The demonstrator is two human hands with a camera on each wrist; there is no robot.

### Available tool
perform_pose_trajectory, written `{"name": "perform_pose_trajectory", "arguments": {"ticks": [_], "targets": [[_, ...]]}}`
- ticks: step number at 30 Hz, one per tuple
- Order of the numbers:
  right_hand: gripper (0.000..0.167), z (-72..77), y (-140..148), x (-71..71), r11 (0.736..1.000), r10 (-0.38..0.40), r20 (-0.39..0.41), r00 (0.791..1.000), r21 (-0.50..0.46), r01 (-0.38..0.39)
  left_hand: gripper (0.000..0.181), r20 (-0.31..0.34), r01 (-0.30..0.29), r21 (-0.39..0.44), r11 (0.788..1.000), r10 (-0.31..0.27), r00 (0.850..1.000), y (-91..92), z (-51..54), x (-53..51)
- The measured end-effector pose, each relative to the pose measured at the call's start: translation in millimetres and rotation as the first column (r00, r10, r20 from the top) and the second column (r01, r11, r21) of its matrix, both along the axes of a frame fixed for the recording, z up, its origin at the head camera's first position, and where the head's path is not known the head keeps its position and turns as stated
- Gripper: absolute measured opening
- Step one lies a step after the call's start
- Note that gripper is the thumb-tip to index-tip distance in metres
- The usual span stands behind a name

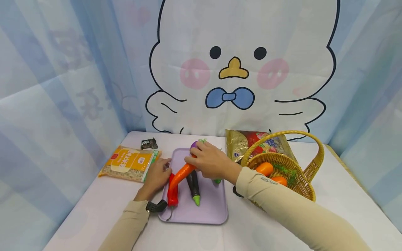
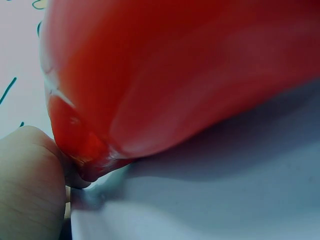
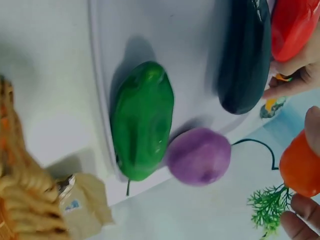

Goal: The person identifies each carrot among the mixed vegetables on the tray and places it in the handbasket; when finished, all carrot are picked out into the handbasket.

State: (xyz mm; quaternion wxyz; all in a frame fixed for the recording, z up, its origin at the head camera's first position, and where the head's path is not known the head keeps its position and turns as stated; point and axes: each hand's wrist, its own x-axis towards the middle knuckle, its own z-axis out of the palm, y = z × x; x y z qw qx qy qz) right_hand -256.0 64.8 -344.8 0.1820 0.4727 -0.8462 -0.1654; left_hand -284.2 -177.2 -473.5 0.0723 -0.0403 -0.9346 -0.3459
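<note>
My right hand [image 1: 208, 160] grips the leafy-topped end of an orange carrot [image 1: 182, 174] above a lilac tray [image 1: 210, 209]; its green fronds [image 3: 267, 205] show in the right wrist view. My left hand [image 1: 157, 176] rests at the tray's left edge, thumb by the tip of a red chili pepper [image 1: 173, 195]. Whether the thumb presses the pepper is hard to tell. Also on the tray lie a dark eggplant [image 1: 193, 183], a green pepper [image 3: 142, 122] and a round purple vegetable [image 3: 199, 156]. In the left wrist view the red pepper [image 2: 165, 75] fills most of the picture.
Right of the tray stands a wicker basket [image 1: 309, 190] with a tall handle, holding carrots [image 1: 265, 169]. Behind it lies a gold-and-red packet [image 1: 237, 143]. A yellow grain bag [image 1: 127, 162] and a small dark packet [image 1: 149, 143] lie at the left. Curtains border the table.
</note>
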Motion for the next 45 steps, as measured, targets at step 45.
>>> {"name": "perform_pose_trajectory", "arguments": {"ticks": [45], "targets": [[0.041, 30.4, 73, 60.4, 0.995, 0.013, 0.408, 0.913, -0.098, 0.029, 0.047, -0.021, 0.0, -0.017, 1.0, -0.001, 1.0, -0.6, -0.1, -0.4]]}}
